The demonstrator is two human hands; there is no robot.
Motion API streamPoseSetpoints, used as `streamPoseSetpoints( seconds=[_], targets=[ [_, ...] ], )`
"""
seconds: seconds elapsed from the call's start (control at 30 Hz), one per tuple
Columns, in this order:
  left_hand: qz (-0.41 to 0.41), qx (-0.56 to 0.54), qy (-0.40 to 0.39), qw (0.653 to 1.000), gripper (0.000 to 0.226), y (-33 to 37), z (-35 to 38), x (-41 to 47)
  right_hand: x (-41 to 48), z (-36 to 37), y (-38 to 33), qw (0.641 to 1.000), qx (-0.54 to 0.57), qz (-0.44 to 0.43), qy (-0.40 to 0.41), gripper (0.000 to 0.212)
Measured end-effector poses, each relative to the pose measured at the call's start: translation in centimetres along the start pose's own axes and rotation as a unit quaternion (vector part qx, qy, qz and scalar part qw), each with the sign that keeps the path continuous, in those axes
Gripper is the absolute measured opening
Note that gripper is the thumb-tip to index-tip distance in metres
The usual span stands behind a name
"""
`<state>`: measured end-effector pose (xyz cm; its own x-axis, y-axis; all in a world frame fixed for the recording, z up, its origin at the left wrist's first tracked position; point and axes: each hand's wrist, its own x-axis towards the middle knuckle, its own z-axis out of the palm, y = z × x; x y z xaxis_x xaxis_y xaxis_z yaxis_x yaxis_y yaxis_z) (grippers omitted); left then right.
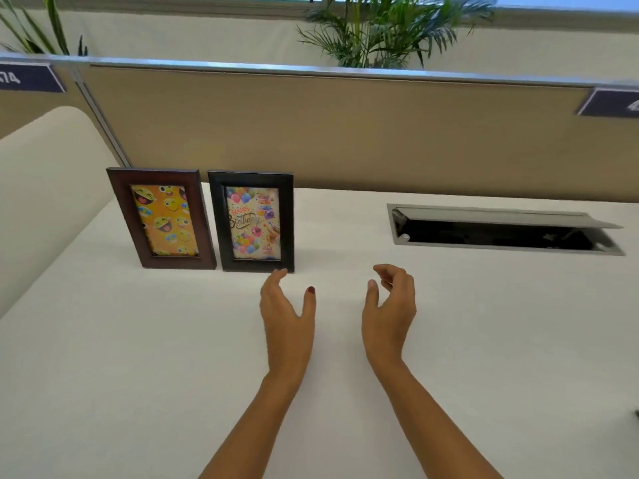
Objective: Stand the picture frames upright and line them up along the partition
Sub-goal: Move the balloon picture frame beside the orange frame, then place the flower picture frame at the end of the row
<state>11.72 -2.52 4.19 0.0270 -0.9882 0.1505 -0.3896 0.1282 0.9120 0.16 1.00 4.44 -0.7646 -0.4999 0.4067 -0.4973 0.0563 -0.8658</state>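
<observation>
Two picture frames stand upright side by side on the white desk (138,357), in front of the tan partition (345,133). The brown frame (119,216) on the left holds an orange emoji print. To its right, the black frame (216,219) holds a "Happy Birthday" balloon print. My left hand (287,312) hovers open just below the black frame's lower right corner, fingertips close to it. My right hand (390,305) is open further right, fingers loosely curled, holding nothing.
An open metal cable hatch (501,233) is set into the desk at the right. A side partition (45,188) curves along the left. Blue number labels (27,77) sit on the partition top. Palm plants (387,29) stand behind.
</observation>
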Motion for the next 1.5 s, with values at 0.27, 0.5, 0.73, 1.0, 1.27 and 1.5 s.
streamPoseSetpoints(
  seconds=[0.27, 0.5, 0.73, 1.0, 1.27, 1.5],
  targets=[
    [0.046, -0.045, -0.17, 0.983, 0.046, 3.9, 5.4, -9.0, -1.3, -11.6, 2.0, 0.987, -0.105, -0.055, 0.112, 0.024],
    [0.1, -0.098, -0.317, 0.938, 0.027, 7.3, 11.1, -16.2, -3.1, -23.7, 4.8, 0.933, -0.201, -0.098, 0.282, 0.019],
    [0.171, -0.141, -0.4, 0.889, 0.021, 12.4, 18.1, -21.6, -4.7, -31.7, 8.6, 0.876, -0.229, 0.007, 0.424, 0.021],
    [0.15, -0.143, -0.458, 0.865, 0.03, 15.2, 23.6, -23.8, -5.5, -35.9, 12.0, 0.893, -0.105, 0.139, 0.416, 0.044],
    [0.131, -0.135, -0.527, 0.829, 0.034, 15.9, 26.3, -24.9, -5.6, -36.5, 13.5, 0.909, -0.118, 0.179, 0.357, 0.031],
    [0.118, -0.158, -0.483, 0.853, 0.032, 14.9, 25.8, -24.6, -5.4, -36.9, 13.8, 0.899, -0.105, 0.206, 0.371, 0.034]
  ],
)
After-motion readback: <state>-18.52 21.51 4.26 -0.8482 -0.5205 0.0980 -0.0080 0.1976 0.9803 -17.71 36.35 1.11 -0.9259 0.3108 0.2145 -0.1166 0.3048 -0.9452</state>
